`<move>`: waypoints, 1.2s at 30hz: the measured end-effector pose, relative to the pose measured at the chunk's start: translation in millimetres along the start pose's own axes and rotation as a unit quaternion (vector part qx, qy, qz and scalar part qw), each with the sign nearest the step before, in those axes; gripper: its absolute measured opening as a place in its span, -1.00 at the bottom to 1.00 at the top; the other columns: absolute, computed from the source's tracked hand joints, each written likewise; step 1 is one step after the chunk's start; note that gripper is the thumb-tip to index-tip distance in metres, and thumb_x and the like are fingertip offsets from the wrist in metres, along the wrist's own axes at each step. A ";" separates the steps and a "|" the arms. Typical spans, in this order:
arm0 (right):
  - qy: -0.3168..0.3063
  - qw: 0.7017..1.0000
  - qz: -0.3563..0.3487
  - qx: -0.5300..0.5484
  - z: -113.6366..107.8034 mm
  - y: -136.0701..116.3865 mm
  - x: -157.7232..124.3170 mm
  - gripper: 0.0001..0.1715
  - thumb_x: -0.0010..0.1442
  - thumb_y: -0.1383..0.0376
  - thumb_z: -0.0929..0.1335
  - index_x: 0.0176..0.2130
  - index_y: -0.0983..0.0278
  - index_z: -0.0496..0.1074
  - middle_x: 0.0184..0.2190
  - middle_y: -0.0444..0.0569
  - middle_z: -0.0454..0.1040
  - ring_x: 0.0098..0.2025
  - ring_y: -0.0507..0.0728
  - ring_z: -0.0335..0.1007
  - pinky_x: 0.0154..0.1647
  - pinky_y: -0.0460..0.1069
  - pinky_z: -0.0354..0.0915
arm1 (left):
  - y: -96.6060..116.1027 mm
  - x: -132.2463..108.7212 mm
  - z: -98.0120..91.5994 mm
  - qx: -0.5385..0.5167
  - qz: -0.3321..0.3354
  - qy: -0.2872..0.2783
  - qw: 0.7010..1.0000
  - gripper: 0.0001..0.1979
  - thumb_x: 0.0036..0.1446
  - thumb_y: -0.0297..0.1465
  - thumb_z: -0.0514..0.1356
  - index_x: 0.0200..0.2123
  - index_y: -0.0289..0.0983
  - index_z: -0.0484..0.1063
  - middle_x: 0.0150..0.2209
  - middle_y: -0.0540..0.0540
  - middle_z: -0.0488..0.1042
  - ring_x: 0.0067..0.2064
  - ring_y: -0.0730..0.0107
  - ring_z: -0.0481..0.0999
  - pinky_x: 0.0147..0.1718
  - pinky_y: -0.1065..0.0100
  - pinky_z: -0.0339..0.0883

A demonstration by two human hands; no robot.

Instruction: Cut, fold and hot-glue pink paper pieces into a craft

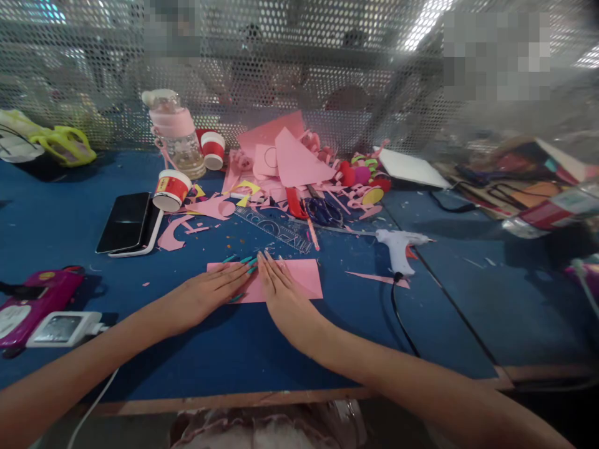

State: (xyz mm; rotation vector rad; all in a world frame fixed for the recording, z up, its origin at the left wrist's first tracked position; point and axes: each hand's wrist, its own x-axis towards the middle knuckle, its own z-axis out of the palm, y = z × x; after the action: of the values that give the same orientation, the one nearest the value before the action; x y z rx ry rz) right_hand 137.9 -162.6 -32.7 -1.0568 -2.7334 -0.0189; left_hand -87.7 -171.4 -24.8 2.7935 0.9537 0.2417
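Left hand [203,295] and right hand [286,304] lie flat, gripping nothing, on paper [306,279] between ruler [275,231] and counter's front edge [262,397].

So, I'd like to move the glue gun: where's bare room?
Largely bare blue tabletop lies right of the glue gun, nearer than the red-labelled bottle, and between the pink sheet and the near edge. Beyond the sheet it's crowded: clear ruler, pink paper pile.
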 end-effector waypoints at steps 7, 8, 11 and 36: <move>0.013 1.000 0.003 0.026 -0.7 -1.8 -0.8 -0.33 0.22 0.49 0.07 0.27 0.64 -0.22 0.24 0.36 0.01 0.30 0.26 -0.11 0.27 0.18 0.02 | 3.5 1.8 -4.6 -0.014 -0.035 -0.030 0.999 -0.38 0.28 -0.54 -0.17 0.30 -0.13 -0.42 0.31 -0.12 -0.07 0.30 0.36 -0.06 0.22 0.21 0.00; 0.015 1.000 -0.002 0.017 -1.4 -1.5 -1.3 -0.32 0.21 0.51 0.07 0.27 0.65 -0.21 0.24 0.37 0.02 0.30 0.26 -0.11 0.27 0.18 0.02 | 3.8 2.0 -4.9 -0.010 -0.039 -0.033 0.999 -0.37 0.27 -0.55 -0.17 0.30 -0.14 -0.43 0.31 -0.14 -0.08 0.30 0.34 -0.07 0.21 0.20 0.01; 0.017 1.000 -0.011 -0.002 -3.9 -2.9 -2.4 -0.33 0.17 0.54 0.06 0.25 0.67 -0.12 0.23 0.37 0.04 0.29 0.27 -0.10 0.26 0.18 0.04 | 4.2 2.4 -5.0 0.000 -0.037 -0.042 0.998 -0.37 0.27 -0.55 -0.17 0.30 -0.17 -0.46 0.31 -0.18 -0.07 0.31 0.30 -0.09 0.20 0.16 0.03; 0.057 0.977 0.203 -0.025 -10.7 16.6 -13.8 0.12 0.11 -0.16 0.16 0.12 0.86 0.07 0.14 0.63 0.10 0.22 0.49 0.02 0.22 0.30 -0.03 | 6.9 -2.8 8.9 0.098 -0.131 0.080 0.983 -0.40 0.31 -0.26 -0.20 0.30 -0.37 -0.36 0.25 -0.36 0.06 0.25 0.09 0.09 0.13 0.07 0.15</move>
State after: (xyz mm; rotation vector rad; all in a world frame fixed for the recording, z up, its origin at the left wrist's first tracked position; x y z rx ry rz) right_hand 160.9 -160.4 -26.0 -1.5553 -2.3804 -0.0826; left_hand -83.9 -179.5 -32.2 2.8106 1.4417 0.3543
